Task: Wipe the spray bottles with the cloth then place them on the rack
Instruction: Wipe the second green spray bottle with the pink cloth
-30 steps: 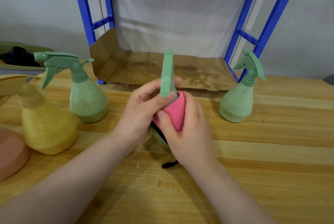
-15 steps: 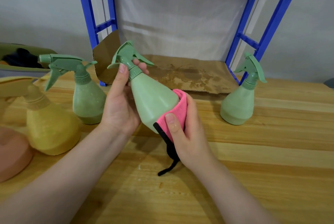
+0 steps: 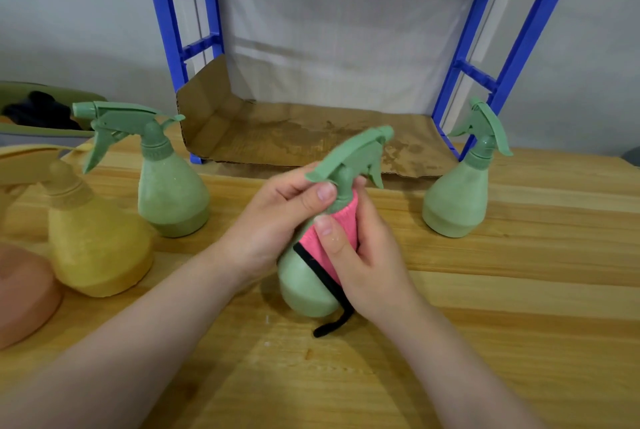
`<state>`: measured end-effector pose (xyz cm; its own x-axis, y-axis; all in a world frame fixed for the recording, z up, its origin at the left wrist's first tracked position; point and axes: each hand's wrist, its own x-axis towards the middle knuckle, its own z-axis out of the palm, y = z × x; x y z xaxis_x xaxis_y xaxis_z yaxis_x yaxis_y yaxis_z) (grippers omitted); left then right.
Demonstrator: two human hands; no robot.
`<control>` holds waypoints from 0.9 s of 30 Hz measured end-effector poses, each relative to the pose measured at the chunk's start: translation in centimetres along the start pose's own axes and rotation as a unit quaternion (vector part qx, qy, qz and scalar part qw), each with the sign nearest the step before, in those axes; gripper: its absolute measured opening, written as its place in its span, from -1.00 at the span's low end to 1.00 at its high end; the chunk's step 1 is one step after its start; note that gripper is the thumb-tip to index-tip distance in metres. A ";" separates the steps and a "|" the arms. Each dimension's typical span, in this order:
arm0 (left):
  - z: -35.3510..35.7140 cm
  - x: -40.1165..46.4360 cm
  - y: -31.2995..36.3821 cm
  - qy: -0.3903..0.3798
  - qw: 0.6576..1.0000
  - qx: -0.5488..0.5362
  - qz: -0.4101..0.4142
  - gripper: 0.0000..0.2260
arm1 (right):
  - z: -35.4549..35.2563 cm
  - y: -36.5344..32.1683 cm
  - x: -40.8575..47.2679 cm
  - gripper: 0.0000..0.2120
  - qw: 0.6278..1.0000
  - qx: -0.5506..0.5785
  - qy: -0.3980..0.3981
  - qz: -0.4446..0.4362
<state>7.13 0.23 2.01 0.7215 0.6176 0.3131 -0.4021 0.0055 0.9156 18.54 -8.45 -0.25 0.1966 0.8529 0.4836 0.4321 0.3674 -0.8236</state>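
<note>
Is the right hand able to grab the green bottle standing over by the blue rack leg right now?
Probably not yet: the right hand is busy holding the pink cloth. Nothing blocks that bottle.

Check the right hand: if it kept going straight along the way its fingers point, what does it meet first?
The right hand points up and away, wrapped in the pink cloth round the held green bottle. Straight on, it would probably meet that bottle's trigger head first; beyond lies the rack's cardboard liner. Depth is unclear.

Wood table (image 3: 502,342): 2 green bottles (image 3: 171,193) (image 3: 457,200), yellow bottle (image 3: 93,245), rack (image 3: 166,30).
</note>
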 end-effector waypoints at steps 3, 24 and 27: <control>0.0 0.0 0.3 -0.020 0.998 0.061 0.010 -0.81 | 0.2 -0.3 0.1 -0.63 1.000 0.013 0.015 -0.012; 0.9 0.4 0.0 0.166 0.986 -0.013 0.008 -0.64 | 0.8 0.9 -0.2 -0.43 0.984 -0.147 0.102 -0.003; 0.4 0.8 0.5 0.209 0.975 -0.078 0.009 -0.65 | 0.8 1.2 -0.1 -0.45 0.991 -0.113 0.066 0.013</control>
<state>7.73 0.42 2.82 0.4343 0.8848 0.1688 -0.5170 0.0913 0.8511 18.36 -7.83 -1.48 0.3174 0.7996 0.5098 0.6086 0.2405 -0.7561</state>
